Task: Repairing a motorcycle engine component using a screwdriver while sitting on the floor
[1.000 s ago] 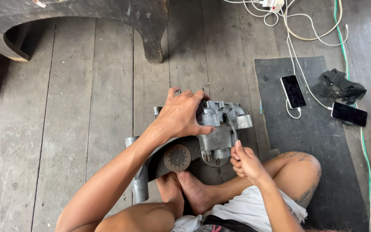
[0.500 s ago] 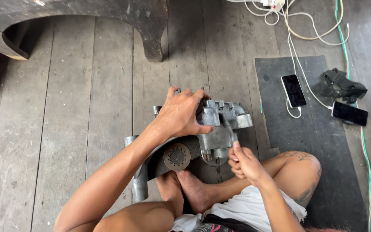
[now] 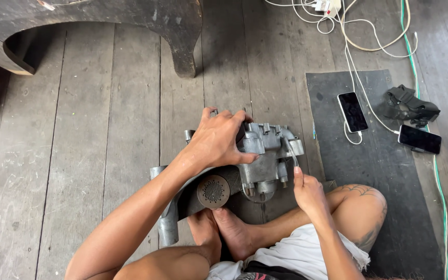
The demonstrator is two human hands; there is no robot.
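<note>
A person seated on a plank floor steadies one grey metal engine casing between two bare feet. The left hand is clamped over the casing's top; the right hand pinches one thin tool, possibly a screwdriver, against its right side. Two dark phones lie on one black mat beside several white cables.

You had a single view, from the camera on your head, and it looked almost straight down at the plank floor in front of you. It sat close over your lap, with your left hand and right hand low in the middle and the dark mat reaching the right edge.
</note>
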